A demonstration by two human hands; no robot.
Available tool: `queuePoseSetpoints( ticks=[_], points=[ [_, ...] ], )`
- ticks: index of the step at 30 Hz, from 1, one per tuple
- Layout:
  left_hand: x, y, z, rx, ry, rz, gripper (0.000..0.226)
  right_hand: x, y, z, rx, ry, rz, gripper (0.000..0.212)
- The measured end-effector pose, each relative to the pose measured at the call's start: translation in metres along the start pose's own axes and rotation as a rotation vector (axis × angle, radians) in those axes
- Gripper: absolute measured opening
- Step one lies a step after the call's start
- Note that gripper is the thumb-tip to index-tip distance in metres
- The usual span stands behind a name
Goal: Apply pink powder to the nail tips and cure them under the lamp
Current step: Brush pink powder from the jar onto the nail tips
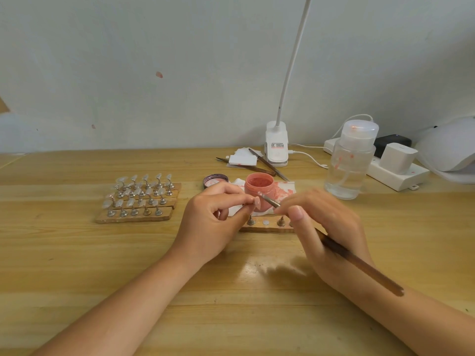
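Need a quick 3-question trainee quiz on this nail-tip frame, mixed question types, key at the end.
1. True or false: the lid is on the pink powder jar.
2. What does the left hand pinch?
A. a nail tip
B. tweezers
C. the jar lid
3. Fill in: the right hand holds a ____ whose tip points toward the nail tip.

Key
1. False: the jar is open, and its lid lies on the table to its left.
2. A
3. brush
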State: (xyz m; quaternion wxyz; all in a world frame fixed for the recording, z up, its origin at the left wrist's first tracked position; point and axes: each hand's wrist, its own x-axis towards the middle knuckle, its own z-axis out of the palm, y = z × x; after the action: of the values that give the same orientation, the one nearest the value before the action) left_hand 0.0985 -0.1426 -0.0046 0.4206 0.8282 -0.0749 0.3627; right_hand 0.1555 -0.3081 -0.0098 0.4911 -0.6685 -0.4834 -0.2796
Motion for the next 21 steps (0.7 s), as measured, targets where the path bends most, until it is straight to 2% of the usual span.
queuePoseSetpoints(
  ticks=[5, 9, 12, 17, 21],
  points=[
    [-0.0003, 0.0014, -0.0005, 0.011, 0.001, -0.003, 0.026, -0.0002, 0.0001, -0.0006, 0.016, -0.032, 0.004, 0.054],
    [-0.0002, 0.0015, -0.0002, 0.013, -0.003, -0.030, 0.025, 0.0004, 0.0014, 0.0005, -0.043, -0.031, -0.007, 0.046],
    [-0.0005, 0.0025, -0.0008, 0.015, -0.004, -0.037, 0.029, 0.0005, 0.0012, 0.0001, -0.017, -0.035, -0.006, 0.054],
    [-0.0012, 0.0015, -0.0008, -0.003, -0.004, -0.046, 0.027, 0.0003, 0.0012, 0.0003, -0.062, -0.030, -0.020, 0.040],
    [-0.0009, 0.0016, -0.0008, -0.015, 0.000, -0.048, 0.024, -0.0003, 0.0002, -0.0005, -0.030, -0.026, -0.015, 0.052]
  ],
)
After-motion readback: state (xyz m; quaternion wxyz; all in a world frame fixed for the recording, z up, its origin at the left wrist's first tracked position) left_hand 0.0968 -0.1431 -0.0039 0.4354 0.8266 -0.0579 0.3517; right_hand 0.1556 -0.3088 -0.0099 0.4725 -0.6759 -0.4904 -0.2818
